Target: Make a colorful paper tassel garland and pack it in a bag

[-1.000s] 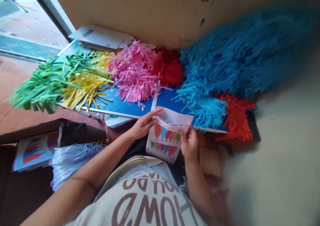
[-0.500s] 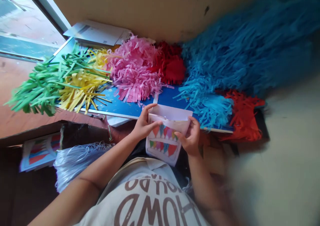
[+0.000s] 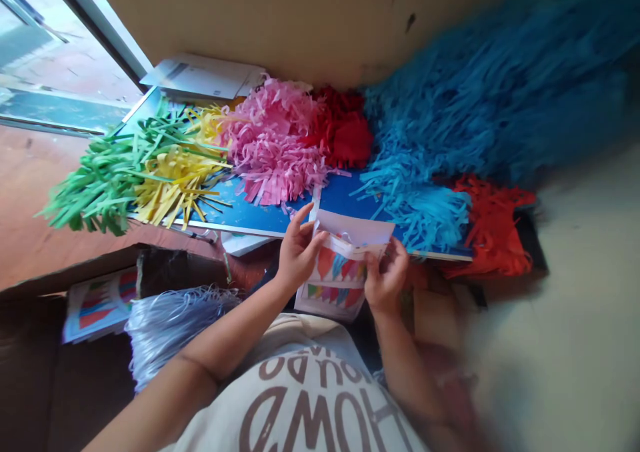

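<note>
Before my chest is a white printed packet with pictures of coloured pennants; its pale upper flap stands up, bent back. My left hand is at the packet's upper left, thumb on the front and fingers behind the edge. On the upper right, my right hand pinches it between thumb and fingers. Whether anything is inside the packet I cannot make out. Just beyond it, the blue table carries bundles of fringed paper: green, yellow, pink, red and light blue.
A large darker blue fringed heap rises at the right, with an orange-red bundle below it. White papers lie at the table's back. To my left, a cardboard box holds printed sheets beside white strings.
My hands and the packet have shifted slightly to the right in view. The packet's upper front edge now looks more buckled, and the left fingers are more raised. The whole scene has shifted slightly.
</note>
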### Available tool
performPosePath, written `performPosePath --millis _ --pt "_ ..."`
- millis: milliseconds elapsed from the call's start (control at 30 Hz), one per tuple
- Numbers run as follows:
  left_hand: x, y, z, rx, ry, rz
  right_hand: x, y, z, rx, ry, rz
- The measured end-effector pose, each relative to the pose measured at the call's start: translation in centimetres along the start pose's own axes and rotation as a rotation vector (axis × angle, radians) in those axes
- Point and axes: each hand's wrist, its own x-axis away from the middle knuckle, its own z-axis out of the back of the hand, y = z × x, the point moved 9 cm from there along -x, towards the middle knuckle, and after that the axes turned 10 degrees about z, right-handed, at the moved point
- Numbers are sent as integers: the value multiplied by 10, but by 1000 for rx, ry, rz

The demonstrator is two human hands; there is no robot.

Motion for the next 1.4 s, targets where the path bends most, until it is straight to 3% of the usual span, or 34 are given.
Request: performPosePath --millis 133,333,600,800,967,1100,1233,1400 --pt "4 7 0 -36 37 -34 -4 3 9 -55 -14 36" --pt "-7 -4 11 105 -87 112 -16 18 11 -151 -100 -4" --pt "-16 5 22 26 -164 104 -29 11 1 -270 -194 -2" --pt "-29 11 20 -144 -257 94 -55 -8 3 -75 -379 129" --pt "-28 12 21 -244 -274 97 -55 -3 1 -64 -476 155" --pt "-31 35 8 -464 -386 22 -53 10 -1 -164 -440 21" --pt "-43 64 -15 -796 -523 -102 -56 14 -11 -158 -551 -45" --pt "-61 67 -43 -1183 -615 -183 -64 10 -13 -109 -576 -11"
